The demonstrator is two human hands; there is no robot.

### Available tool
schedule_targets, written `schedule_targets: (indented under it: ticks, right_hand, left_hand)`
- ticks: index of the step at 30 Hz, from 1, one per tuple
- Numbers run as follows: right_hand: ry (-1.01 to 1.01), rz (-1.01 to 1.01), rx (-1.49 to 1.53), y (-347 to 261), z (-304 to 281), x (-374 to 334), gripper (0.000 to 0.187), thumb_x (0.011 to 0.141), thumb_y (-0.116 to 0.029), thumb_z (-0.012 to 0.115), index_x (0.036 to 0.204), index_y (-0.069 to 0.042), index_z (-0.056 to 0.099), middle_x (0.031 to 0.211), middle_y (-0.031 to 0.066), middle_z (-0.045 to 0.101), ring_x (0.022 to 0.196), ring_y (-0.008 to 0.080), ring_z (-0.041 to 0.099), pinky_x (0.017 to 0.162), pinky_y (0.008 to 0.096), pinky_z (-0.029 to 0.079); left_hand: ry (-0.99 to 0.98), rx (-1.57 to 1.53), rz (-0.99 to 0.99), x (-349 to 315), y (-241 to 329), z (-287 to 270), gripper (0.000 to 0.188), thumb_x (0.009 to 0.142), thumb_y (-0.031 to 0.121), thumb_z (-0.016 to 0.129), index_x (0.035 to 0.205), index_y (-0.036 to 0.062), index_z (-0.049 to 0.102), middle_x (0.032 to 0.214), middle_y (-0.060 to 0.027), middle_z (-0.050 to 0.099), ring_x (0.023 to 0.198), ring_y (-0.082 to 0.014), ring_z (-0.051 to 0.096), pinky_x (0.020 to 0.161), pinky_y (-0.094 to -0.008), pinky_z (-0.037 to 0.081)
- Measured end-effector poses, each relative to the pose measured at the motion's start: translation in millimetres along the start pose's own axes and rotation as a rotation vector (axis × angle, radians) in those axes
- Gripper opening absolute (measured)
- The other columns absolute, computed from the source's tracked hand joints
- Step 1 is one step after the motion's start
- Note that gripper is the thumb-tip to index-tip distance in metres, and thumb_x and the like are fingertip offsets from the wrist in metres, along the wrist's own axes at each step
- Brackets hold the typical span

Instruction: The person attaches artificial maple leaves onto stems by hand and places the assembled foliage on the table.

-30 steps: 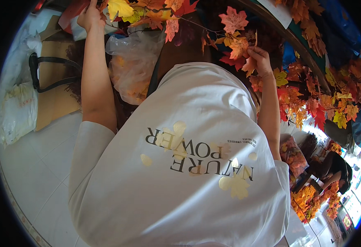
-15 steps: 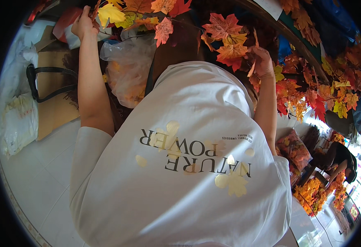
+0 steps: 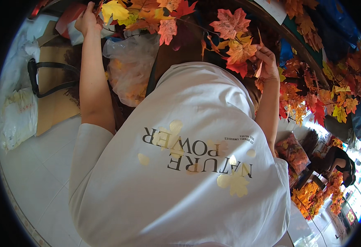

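A garland of artificial maple leaves [image 3: 230,24] in red, orange and yellow stretches across the top of the view on a thin dark stem. My left hand [image 3: 88,21] is closed at its left end, beside a yellow leaf [image 3: 114,11]; the fingertips are partly hidden. At the other end my right hand [image 3: 267,64] pinches the garland next to an orange leaf [image 3: 241,51], thumb and fingers together. A narrow pale orange piece, perhaps a leaf seen edge-on, stands by those fingers.
A clear plastic bag [image 3: 129,68] of leaves lies between my arms. Cardboard [image 3: 57,86] with a black strap is at left. More leaf garlands [image 3: 312,90] hang at right, near a curved wooden edge. Farther right, a person [image 3: 339,162] bends over orange leaves [image 3: 310,197].
My right hand has shifted slightly right, its fingers now closer against the orange leaf. The left hand keeps its hold, a little higher in view. The garland has moved slightly right with both hands.
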State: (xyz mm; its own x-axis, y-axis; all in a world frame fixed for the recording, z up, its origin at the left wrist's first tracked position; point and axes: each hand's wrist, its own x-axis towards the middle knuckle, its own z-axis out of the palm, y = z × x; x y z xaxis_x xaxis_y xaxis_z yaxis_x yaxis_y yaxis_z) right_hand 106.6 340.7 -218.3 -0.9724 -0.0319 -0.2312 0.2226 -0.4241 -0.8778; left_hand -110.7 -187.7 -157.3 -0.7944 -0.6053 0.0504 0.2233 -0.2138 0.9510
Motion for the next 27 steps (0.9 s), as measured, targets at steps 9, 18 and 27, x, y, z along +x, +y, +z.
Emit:
schedule_targets:
  ticks: [9, 18, 27]
  right_hand:
    - [0.05, -0.012, 0.165, 10.1, -12.7, 6.8, 0.015, 0.082, 0.003, 0.057, 0.097, 0.003, 0.061, 0.09, 0.0065, 0.063, 0.074, 0.0133, 0.059, 0.066, 0.0263, 0.049]
    - [0.086, 0.056, -0.05, 17.6, -6.4, 7.6, 0.016, 0.083, 0.002, 0.057, 0.099, 0.002, 0.061, 0.087, 0.0029, 0.063, 0.073, 0.0092, 0.059, 0.067, 0.0209, 0.048]
    - [0.034, 0.072, -0.412, 32.0, 3.5, 21.6, 0.021, 0.085, -0.005, 0.06, 0.105, 0.002, 0.061, 0.084, 0.001, 0.063, 0.074, 0.0063, 0.057, 0.066, 0.0194, 0.045]
  left_hand:
    - [-0.061, -0.003, -0.026, 20.2, -11.1, -9.2, 0.013, 0.078, 0.009, 0.07, 0.075, -0.0015, 0.064, 0.064, -0.0063, 0.059, 0.039, -0.011, 0.046, 0.032, -0.0234, 0.029]
    - [-0.038, 0.015, -0.017, 3.1, -5.0, -0.3, 0.012, 0.078, 0.012, 0.071, 0.075, 0.0014, 0.065, 0.063, -0.005, 0.061, 0.042, -0.0088, 0.048, 0.034, -0.0209, 0.028]
    - [-0.108, -0.031, -0.074, 8.5, -3.0, -9.0, 0.011, 0.08, 0.011, 0.068, 0.08, 0.0011, 0.066, 0.064, -0.0038, 0.062, 0.041, -0.0076, 0.046, 0.035, -0.0205, 0.029]
